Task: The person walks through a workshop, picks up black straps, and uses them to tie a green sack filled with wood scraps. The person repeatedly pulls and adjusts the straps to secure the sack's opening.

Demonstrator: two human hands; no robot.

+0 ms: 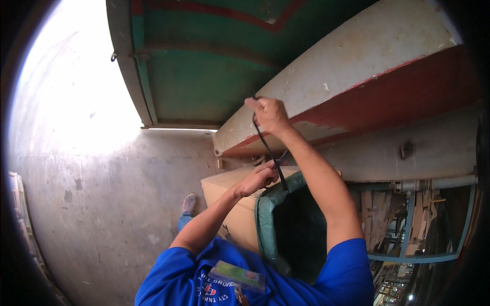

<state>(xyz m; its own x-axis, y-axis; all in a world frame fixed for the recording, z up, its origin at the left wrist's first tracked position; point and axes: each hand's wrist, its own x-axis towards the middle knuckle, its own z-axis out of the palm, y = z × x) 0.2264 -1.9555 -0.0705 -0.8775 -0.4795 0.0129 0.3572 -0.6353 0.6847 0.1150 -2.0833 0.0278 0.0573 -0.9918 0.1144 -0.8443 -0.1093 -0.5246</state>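
Note:
A thin black strap (265, 144) runs taut from the rim of a dark green, fabric-like container (265, 219) up to my right hand (271, 115). That hand is raised in front of me, its fingers closed round the strap's upper part. Lower down, my left hand (259, 178) is closed at the strap just above the rim, where a second length of it crosses. What lies between the left fingertips is partly hidden. Against the container's left side stands a brown cardboard box (237, 217). The container's inside is dark.
Ahead is a green metal door panel (204, 76) with red bands. A grey and red ledge (352, 66) slants along the right. Below it, a blue metal frame (408, 257) borders stacked wooden pieces (376, 217). Grey concrete floor (97, 219) spreads to the left.

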